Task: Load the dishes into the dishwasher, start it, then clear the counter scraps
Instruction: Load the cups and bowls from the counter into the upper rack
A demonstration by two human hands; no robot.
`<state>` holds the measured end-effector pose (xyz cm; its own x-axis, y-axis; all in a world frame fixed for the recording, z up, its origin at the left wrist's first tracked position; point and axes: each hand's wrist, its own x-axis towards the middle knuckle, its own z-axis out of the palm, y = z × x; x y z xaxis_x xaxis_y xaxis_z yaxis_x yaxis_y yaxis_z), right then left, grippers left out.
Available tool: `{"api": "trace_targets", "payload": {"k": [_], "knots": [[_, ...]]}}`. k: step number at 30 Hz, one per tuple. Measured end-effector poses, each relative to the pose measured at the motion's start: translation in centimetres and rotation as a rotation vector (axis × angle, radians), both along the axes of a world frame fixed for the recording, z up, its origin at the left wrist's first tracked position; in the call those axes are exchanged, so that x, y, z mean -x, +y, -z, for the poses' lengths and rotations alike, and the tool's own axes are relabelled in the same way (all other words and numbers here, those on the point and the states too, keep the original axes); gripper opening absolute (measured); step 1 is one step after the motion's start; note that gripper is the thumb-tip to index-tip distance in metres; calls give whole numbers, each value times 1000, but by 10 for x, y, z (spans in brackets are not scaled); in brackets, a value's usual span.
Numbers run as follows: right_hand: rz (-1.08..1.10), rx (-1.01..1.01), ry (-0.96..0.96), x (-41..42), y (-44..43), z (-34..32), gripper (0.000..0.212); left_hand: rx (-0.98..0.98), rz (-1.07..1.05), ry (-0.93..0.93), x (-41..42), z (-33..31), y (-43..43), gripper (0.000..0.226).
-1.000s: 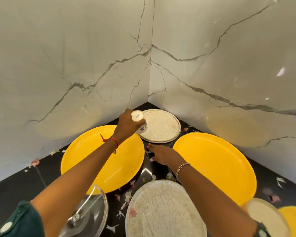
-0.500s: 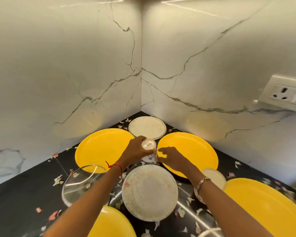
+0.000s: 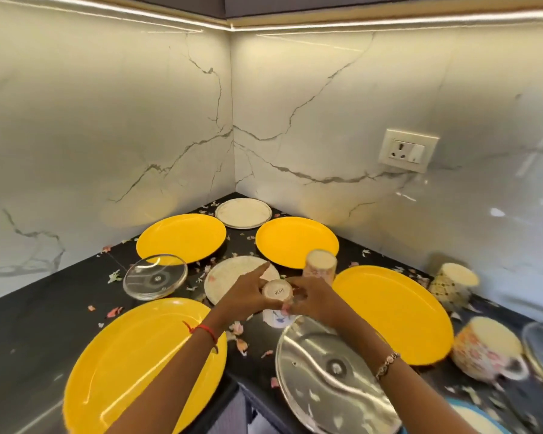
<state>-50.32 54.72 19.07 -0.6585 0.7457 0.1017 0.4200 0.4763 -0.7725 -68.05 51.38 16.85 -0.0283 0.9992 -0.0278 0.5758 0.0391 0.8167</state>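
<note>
We hold the small floral cup (image 3: 276, 294) inverted, base up, axis roughly vertical, over the counter between speckled plate (image 3: 229, 277) and steel lid (image 3: 326, 380). Left hand (image 3: 243, 297) wraps its left side and right hand (image 3: 311, 300) pinches its right, so both are equally near. Dishwasher not in view.

A home kitchen: a black stone counter (image 3: 29, 324) fills a corner of white veined marble walls (image 3: 107, 120), with a white wall socket (image 3: 407, 151) and round yellow plates (image 3: 181, 235).
</note>
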Motion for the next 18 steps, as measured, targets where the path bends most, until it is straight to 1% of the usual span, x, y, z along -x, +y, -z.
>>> {"api": "trace_targets", "payload": {"k": [2, 4, 8, 11, 13, 16, 18], "knots": [[11, 0, 18, -17, -25, -3, 40, 8, 75, -37, -15, -7, -20, 114], [39, -18, 12, -35, -52, -7, 47, -10, 171, -33, -31, -14, -42, 123], [131, -74, -43, -65, -105, -9, 59, -15, 317, -91, -61, -22, -85, 129], [200, -73, -77, -84, -148, -6, 60, 8, 403, -125, -79, -19, -119, 127], [255, -65, -69, -97, -177, -3, 57, 28, 460, -151, -90, -14, -140, 119], [345, -44, -56, -117, -225, 5, 52, 6, 558, -63, -104, -1, -172, 107], [402, -22, -60, -131, -257, 12, 50, -16, 593, -28, -114, 8, -192, 106]]}}
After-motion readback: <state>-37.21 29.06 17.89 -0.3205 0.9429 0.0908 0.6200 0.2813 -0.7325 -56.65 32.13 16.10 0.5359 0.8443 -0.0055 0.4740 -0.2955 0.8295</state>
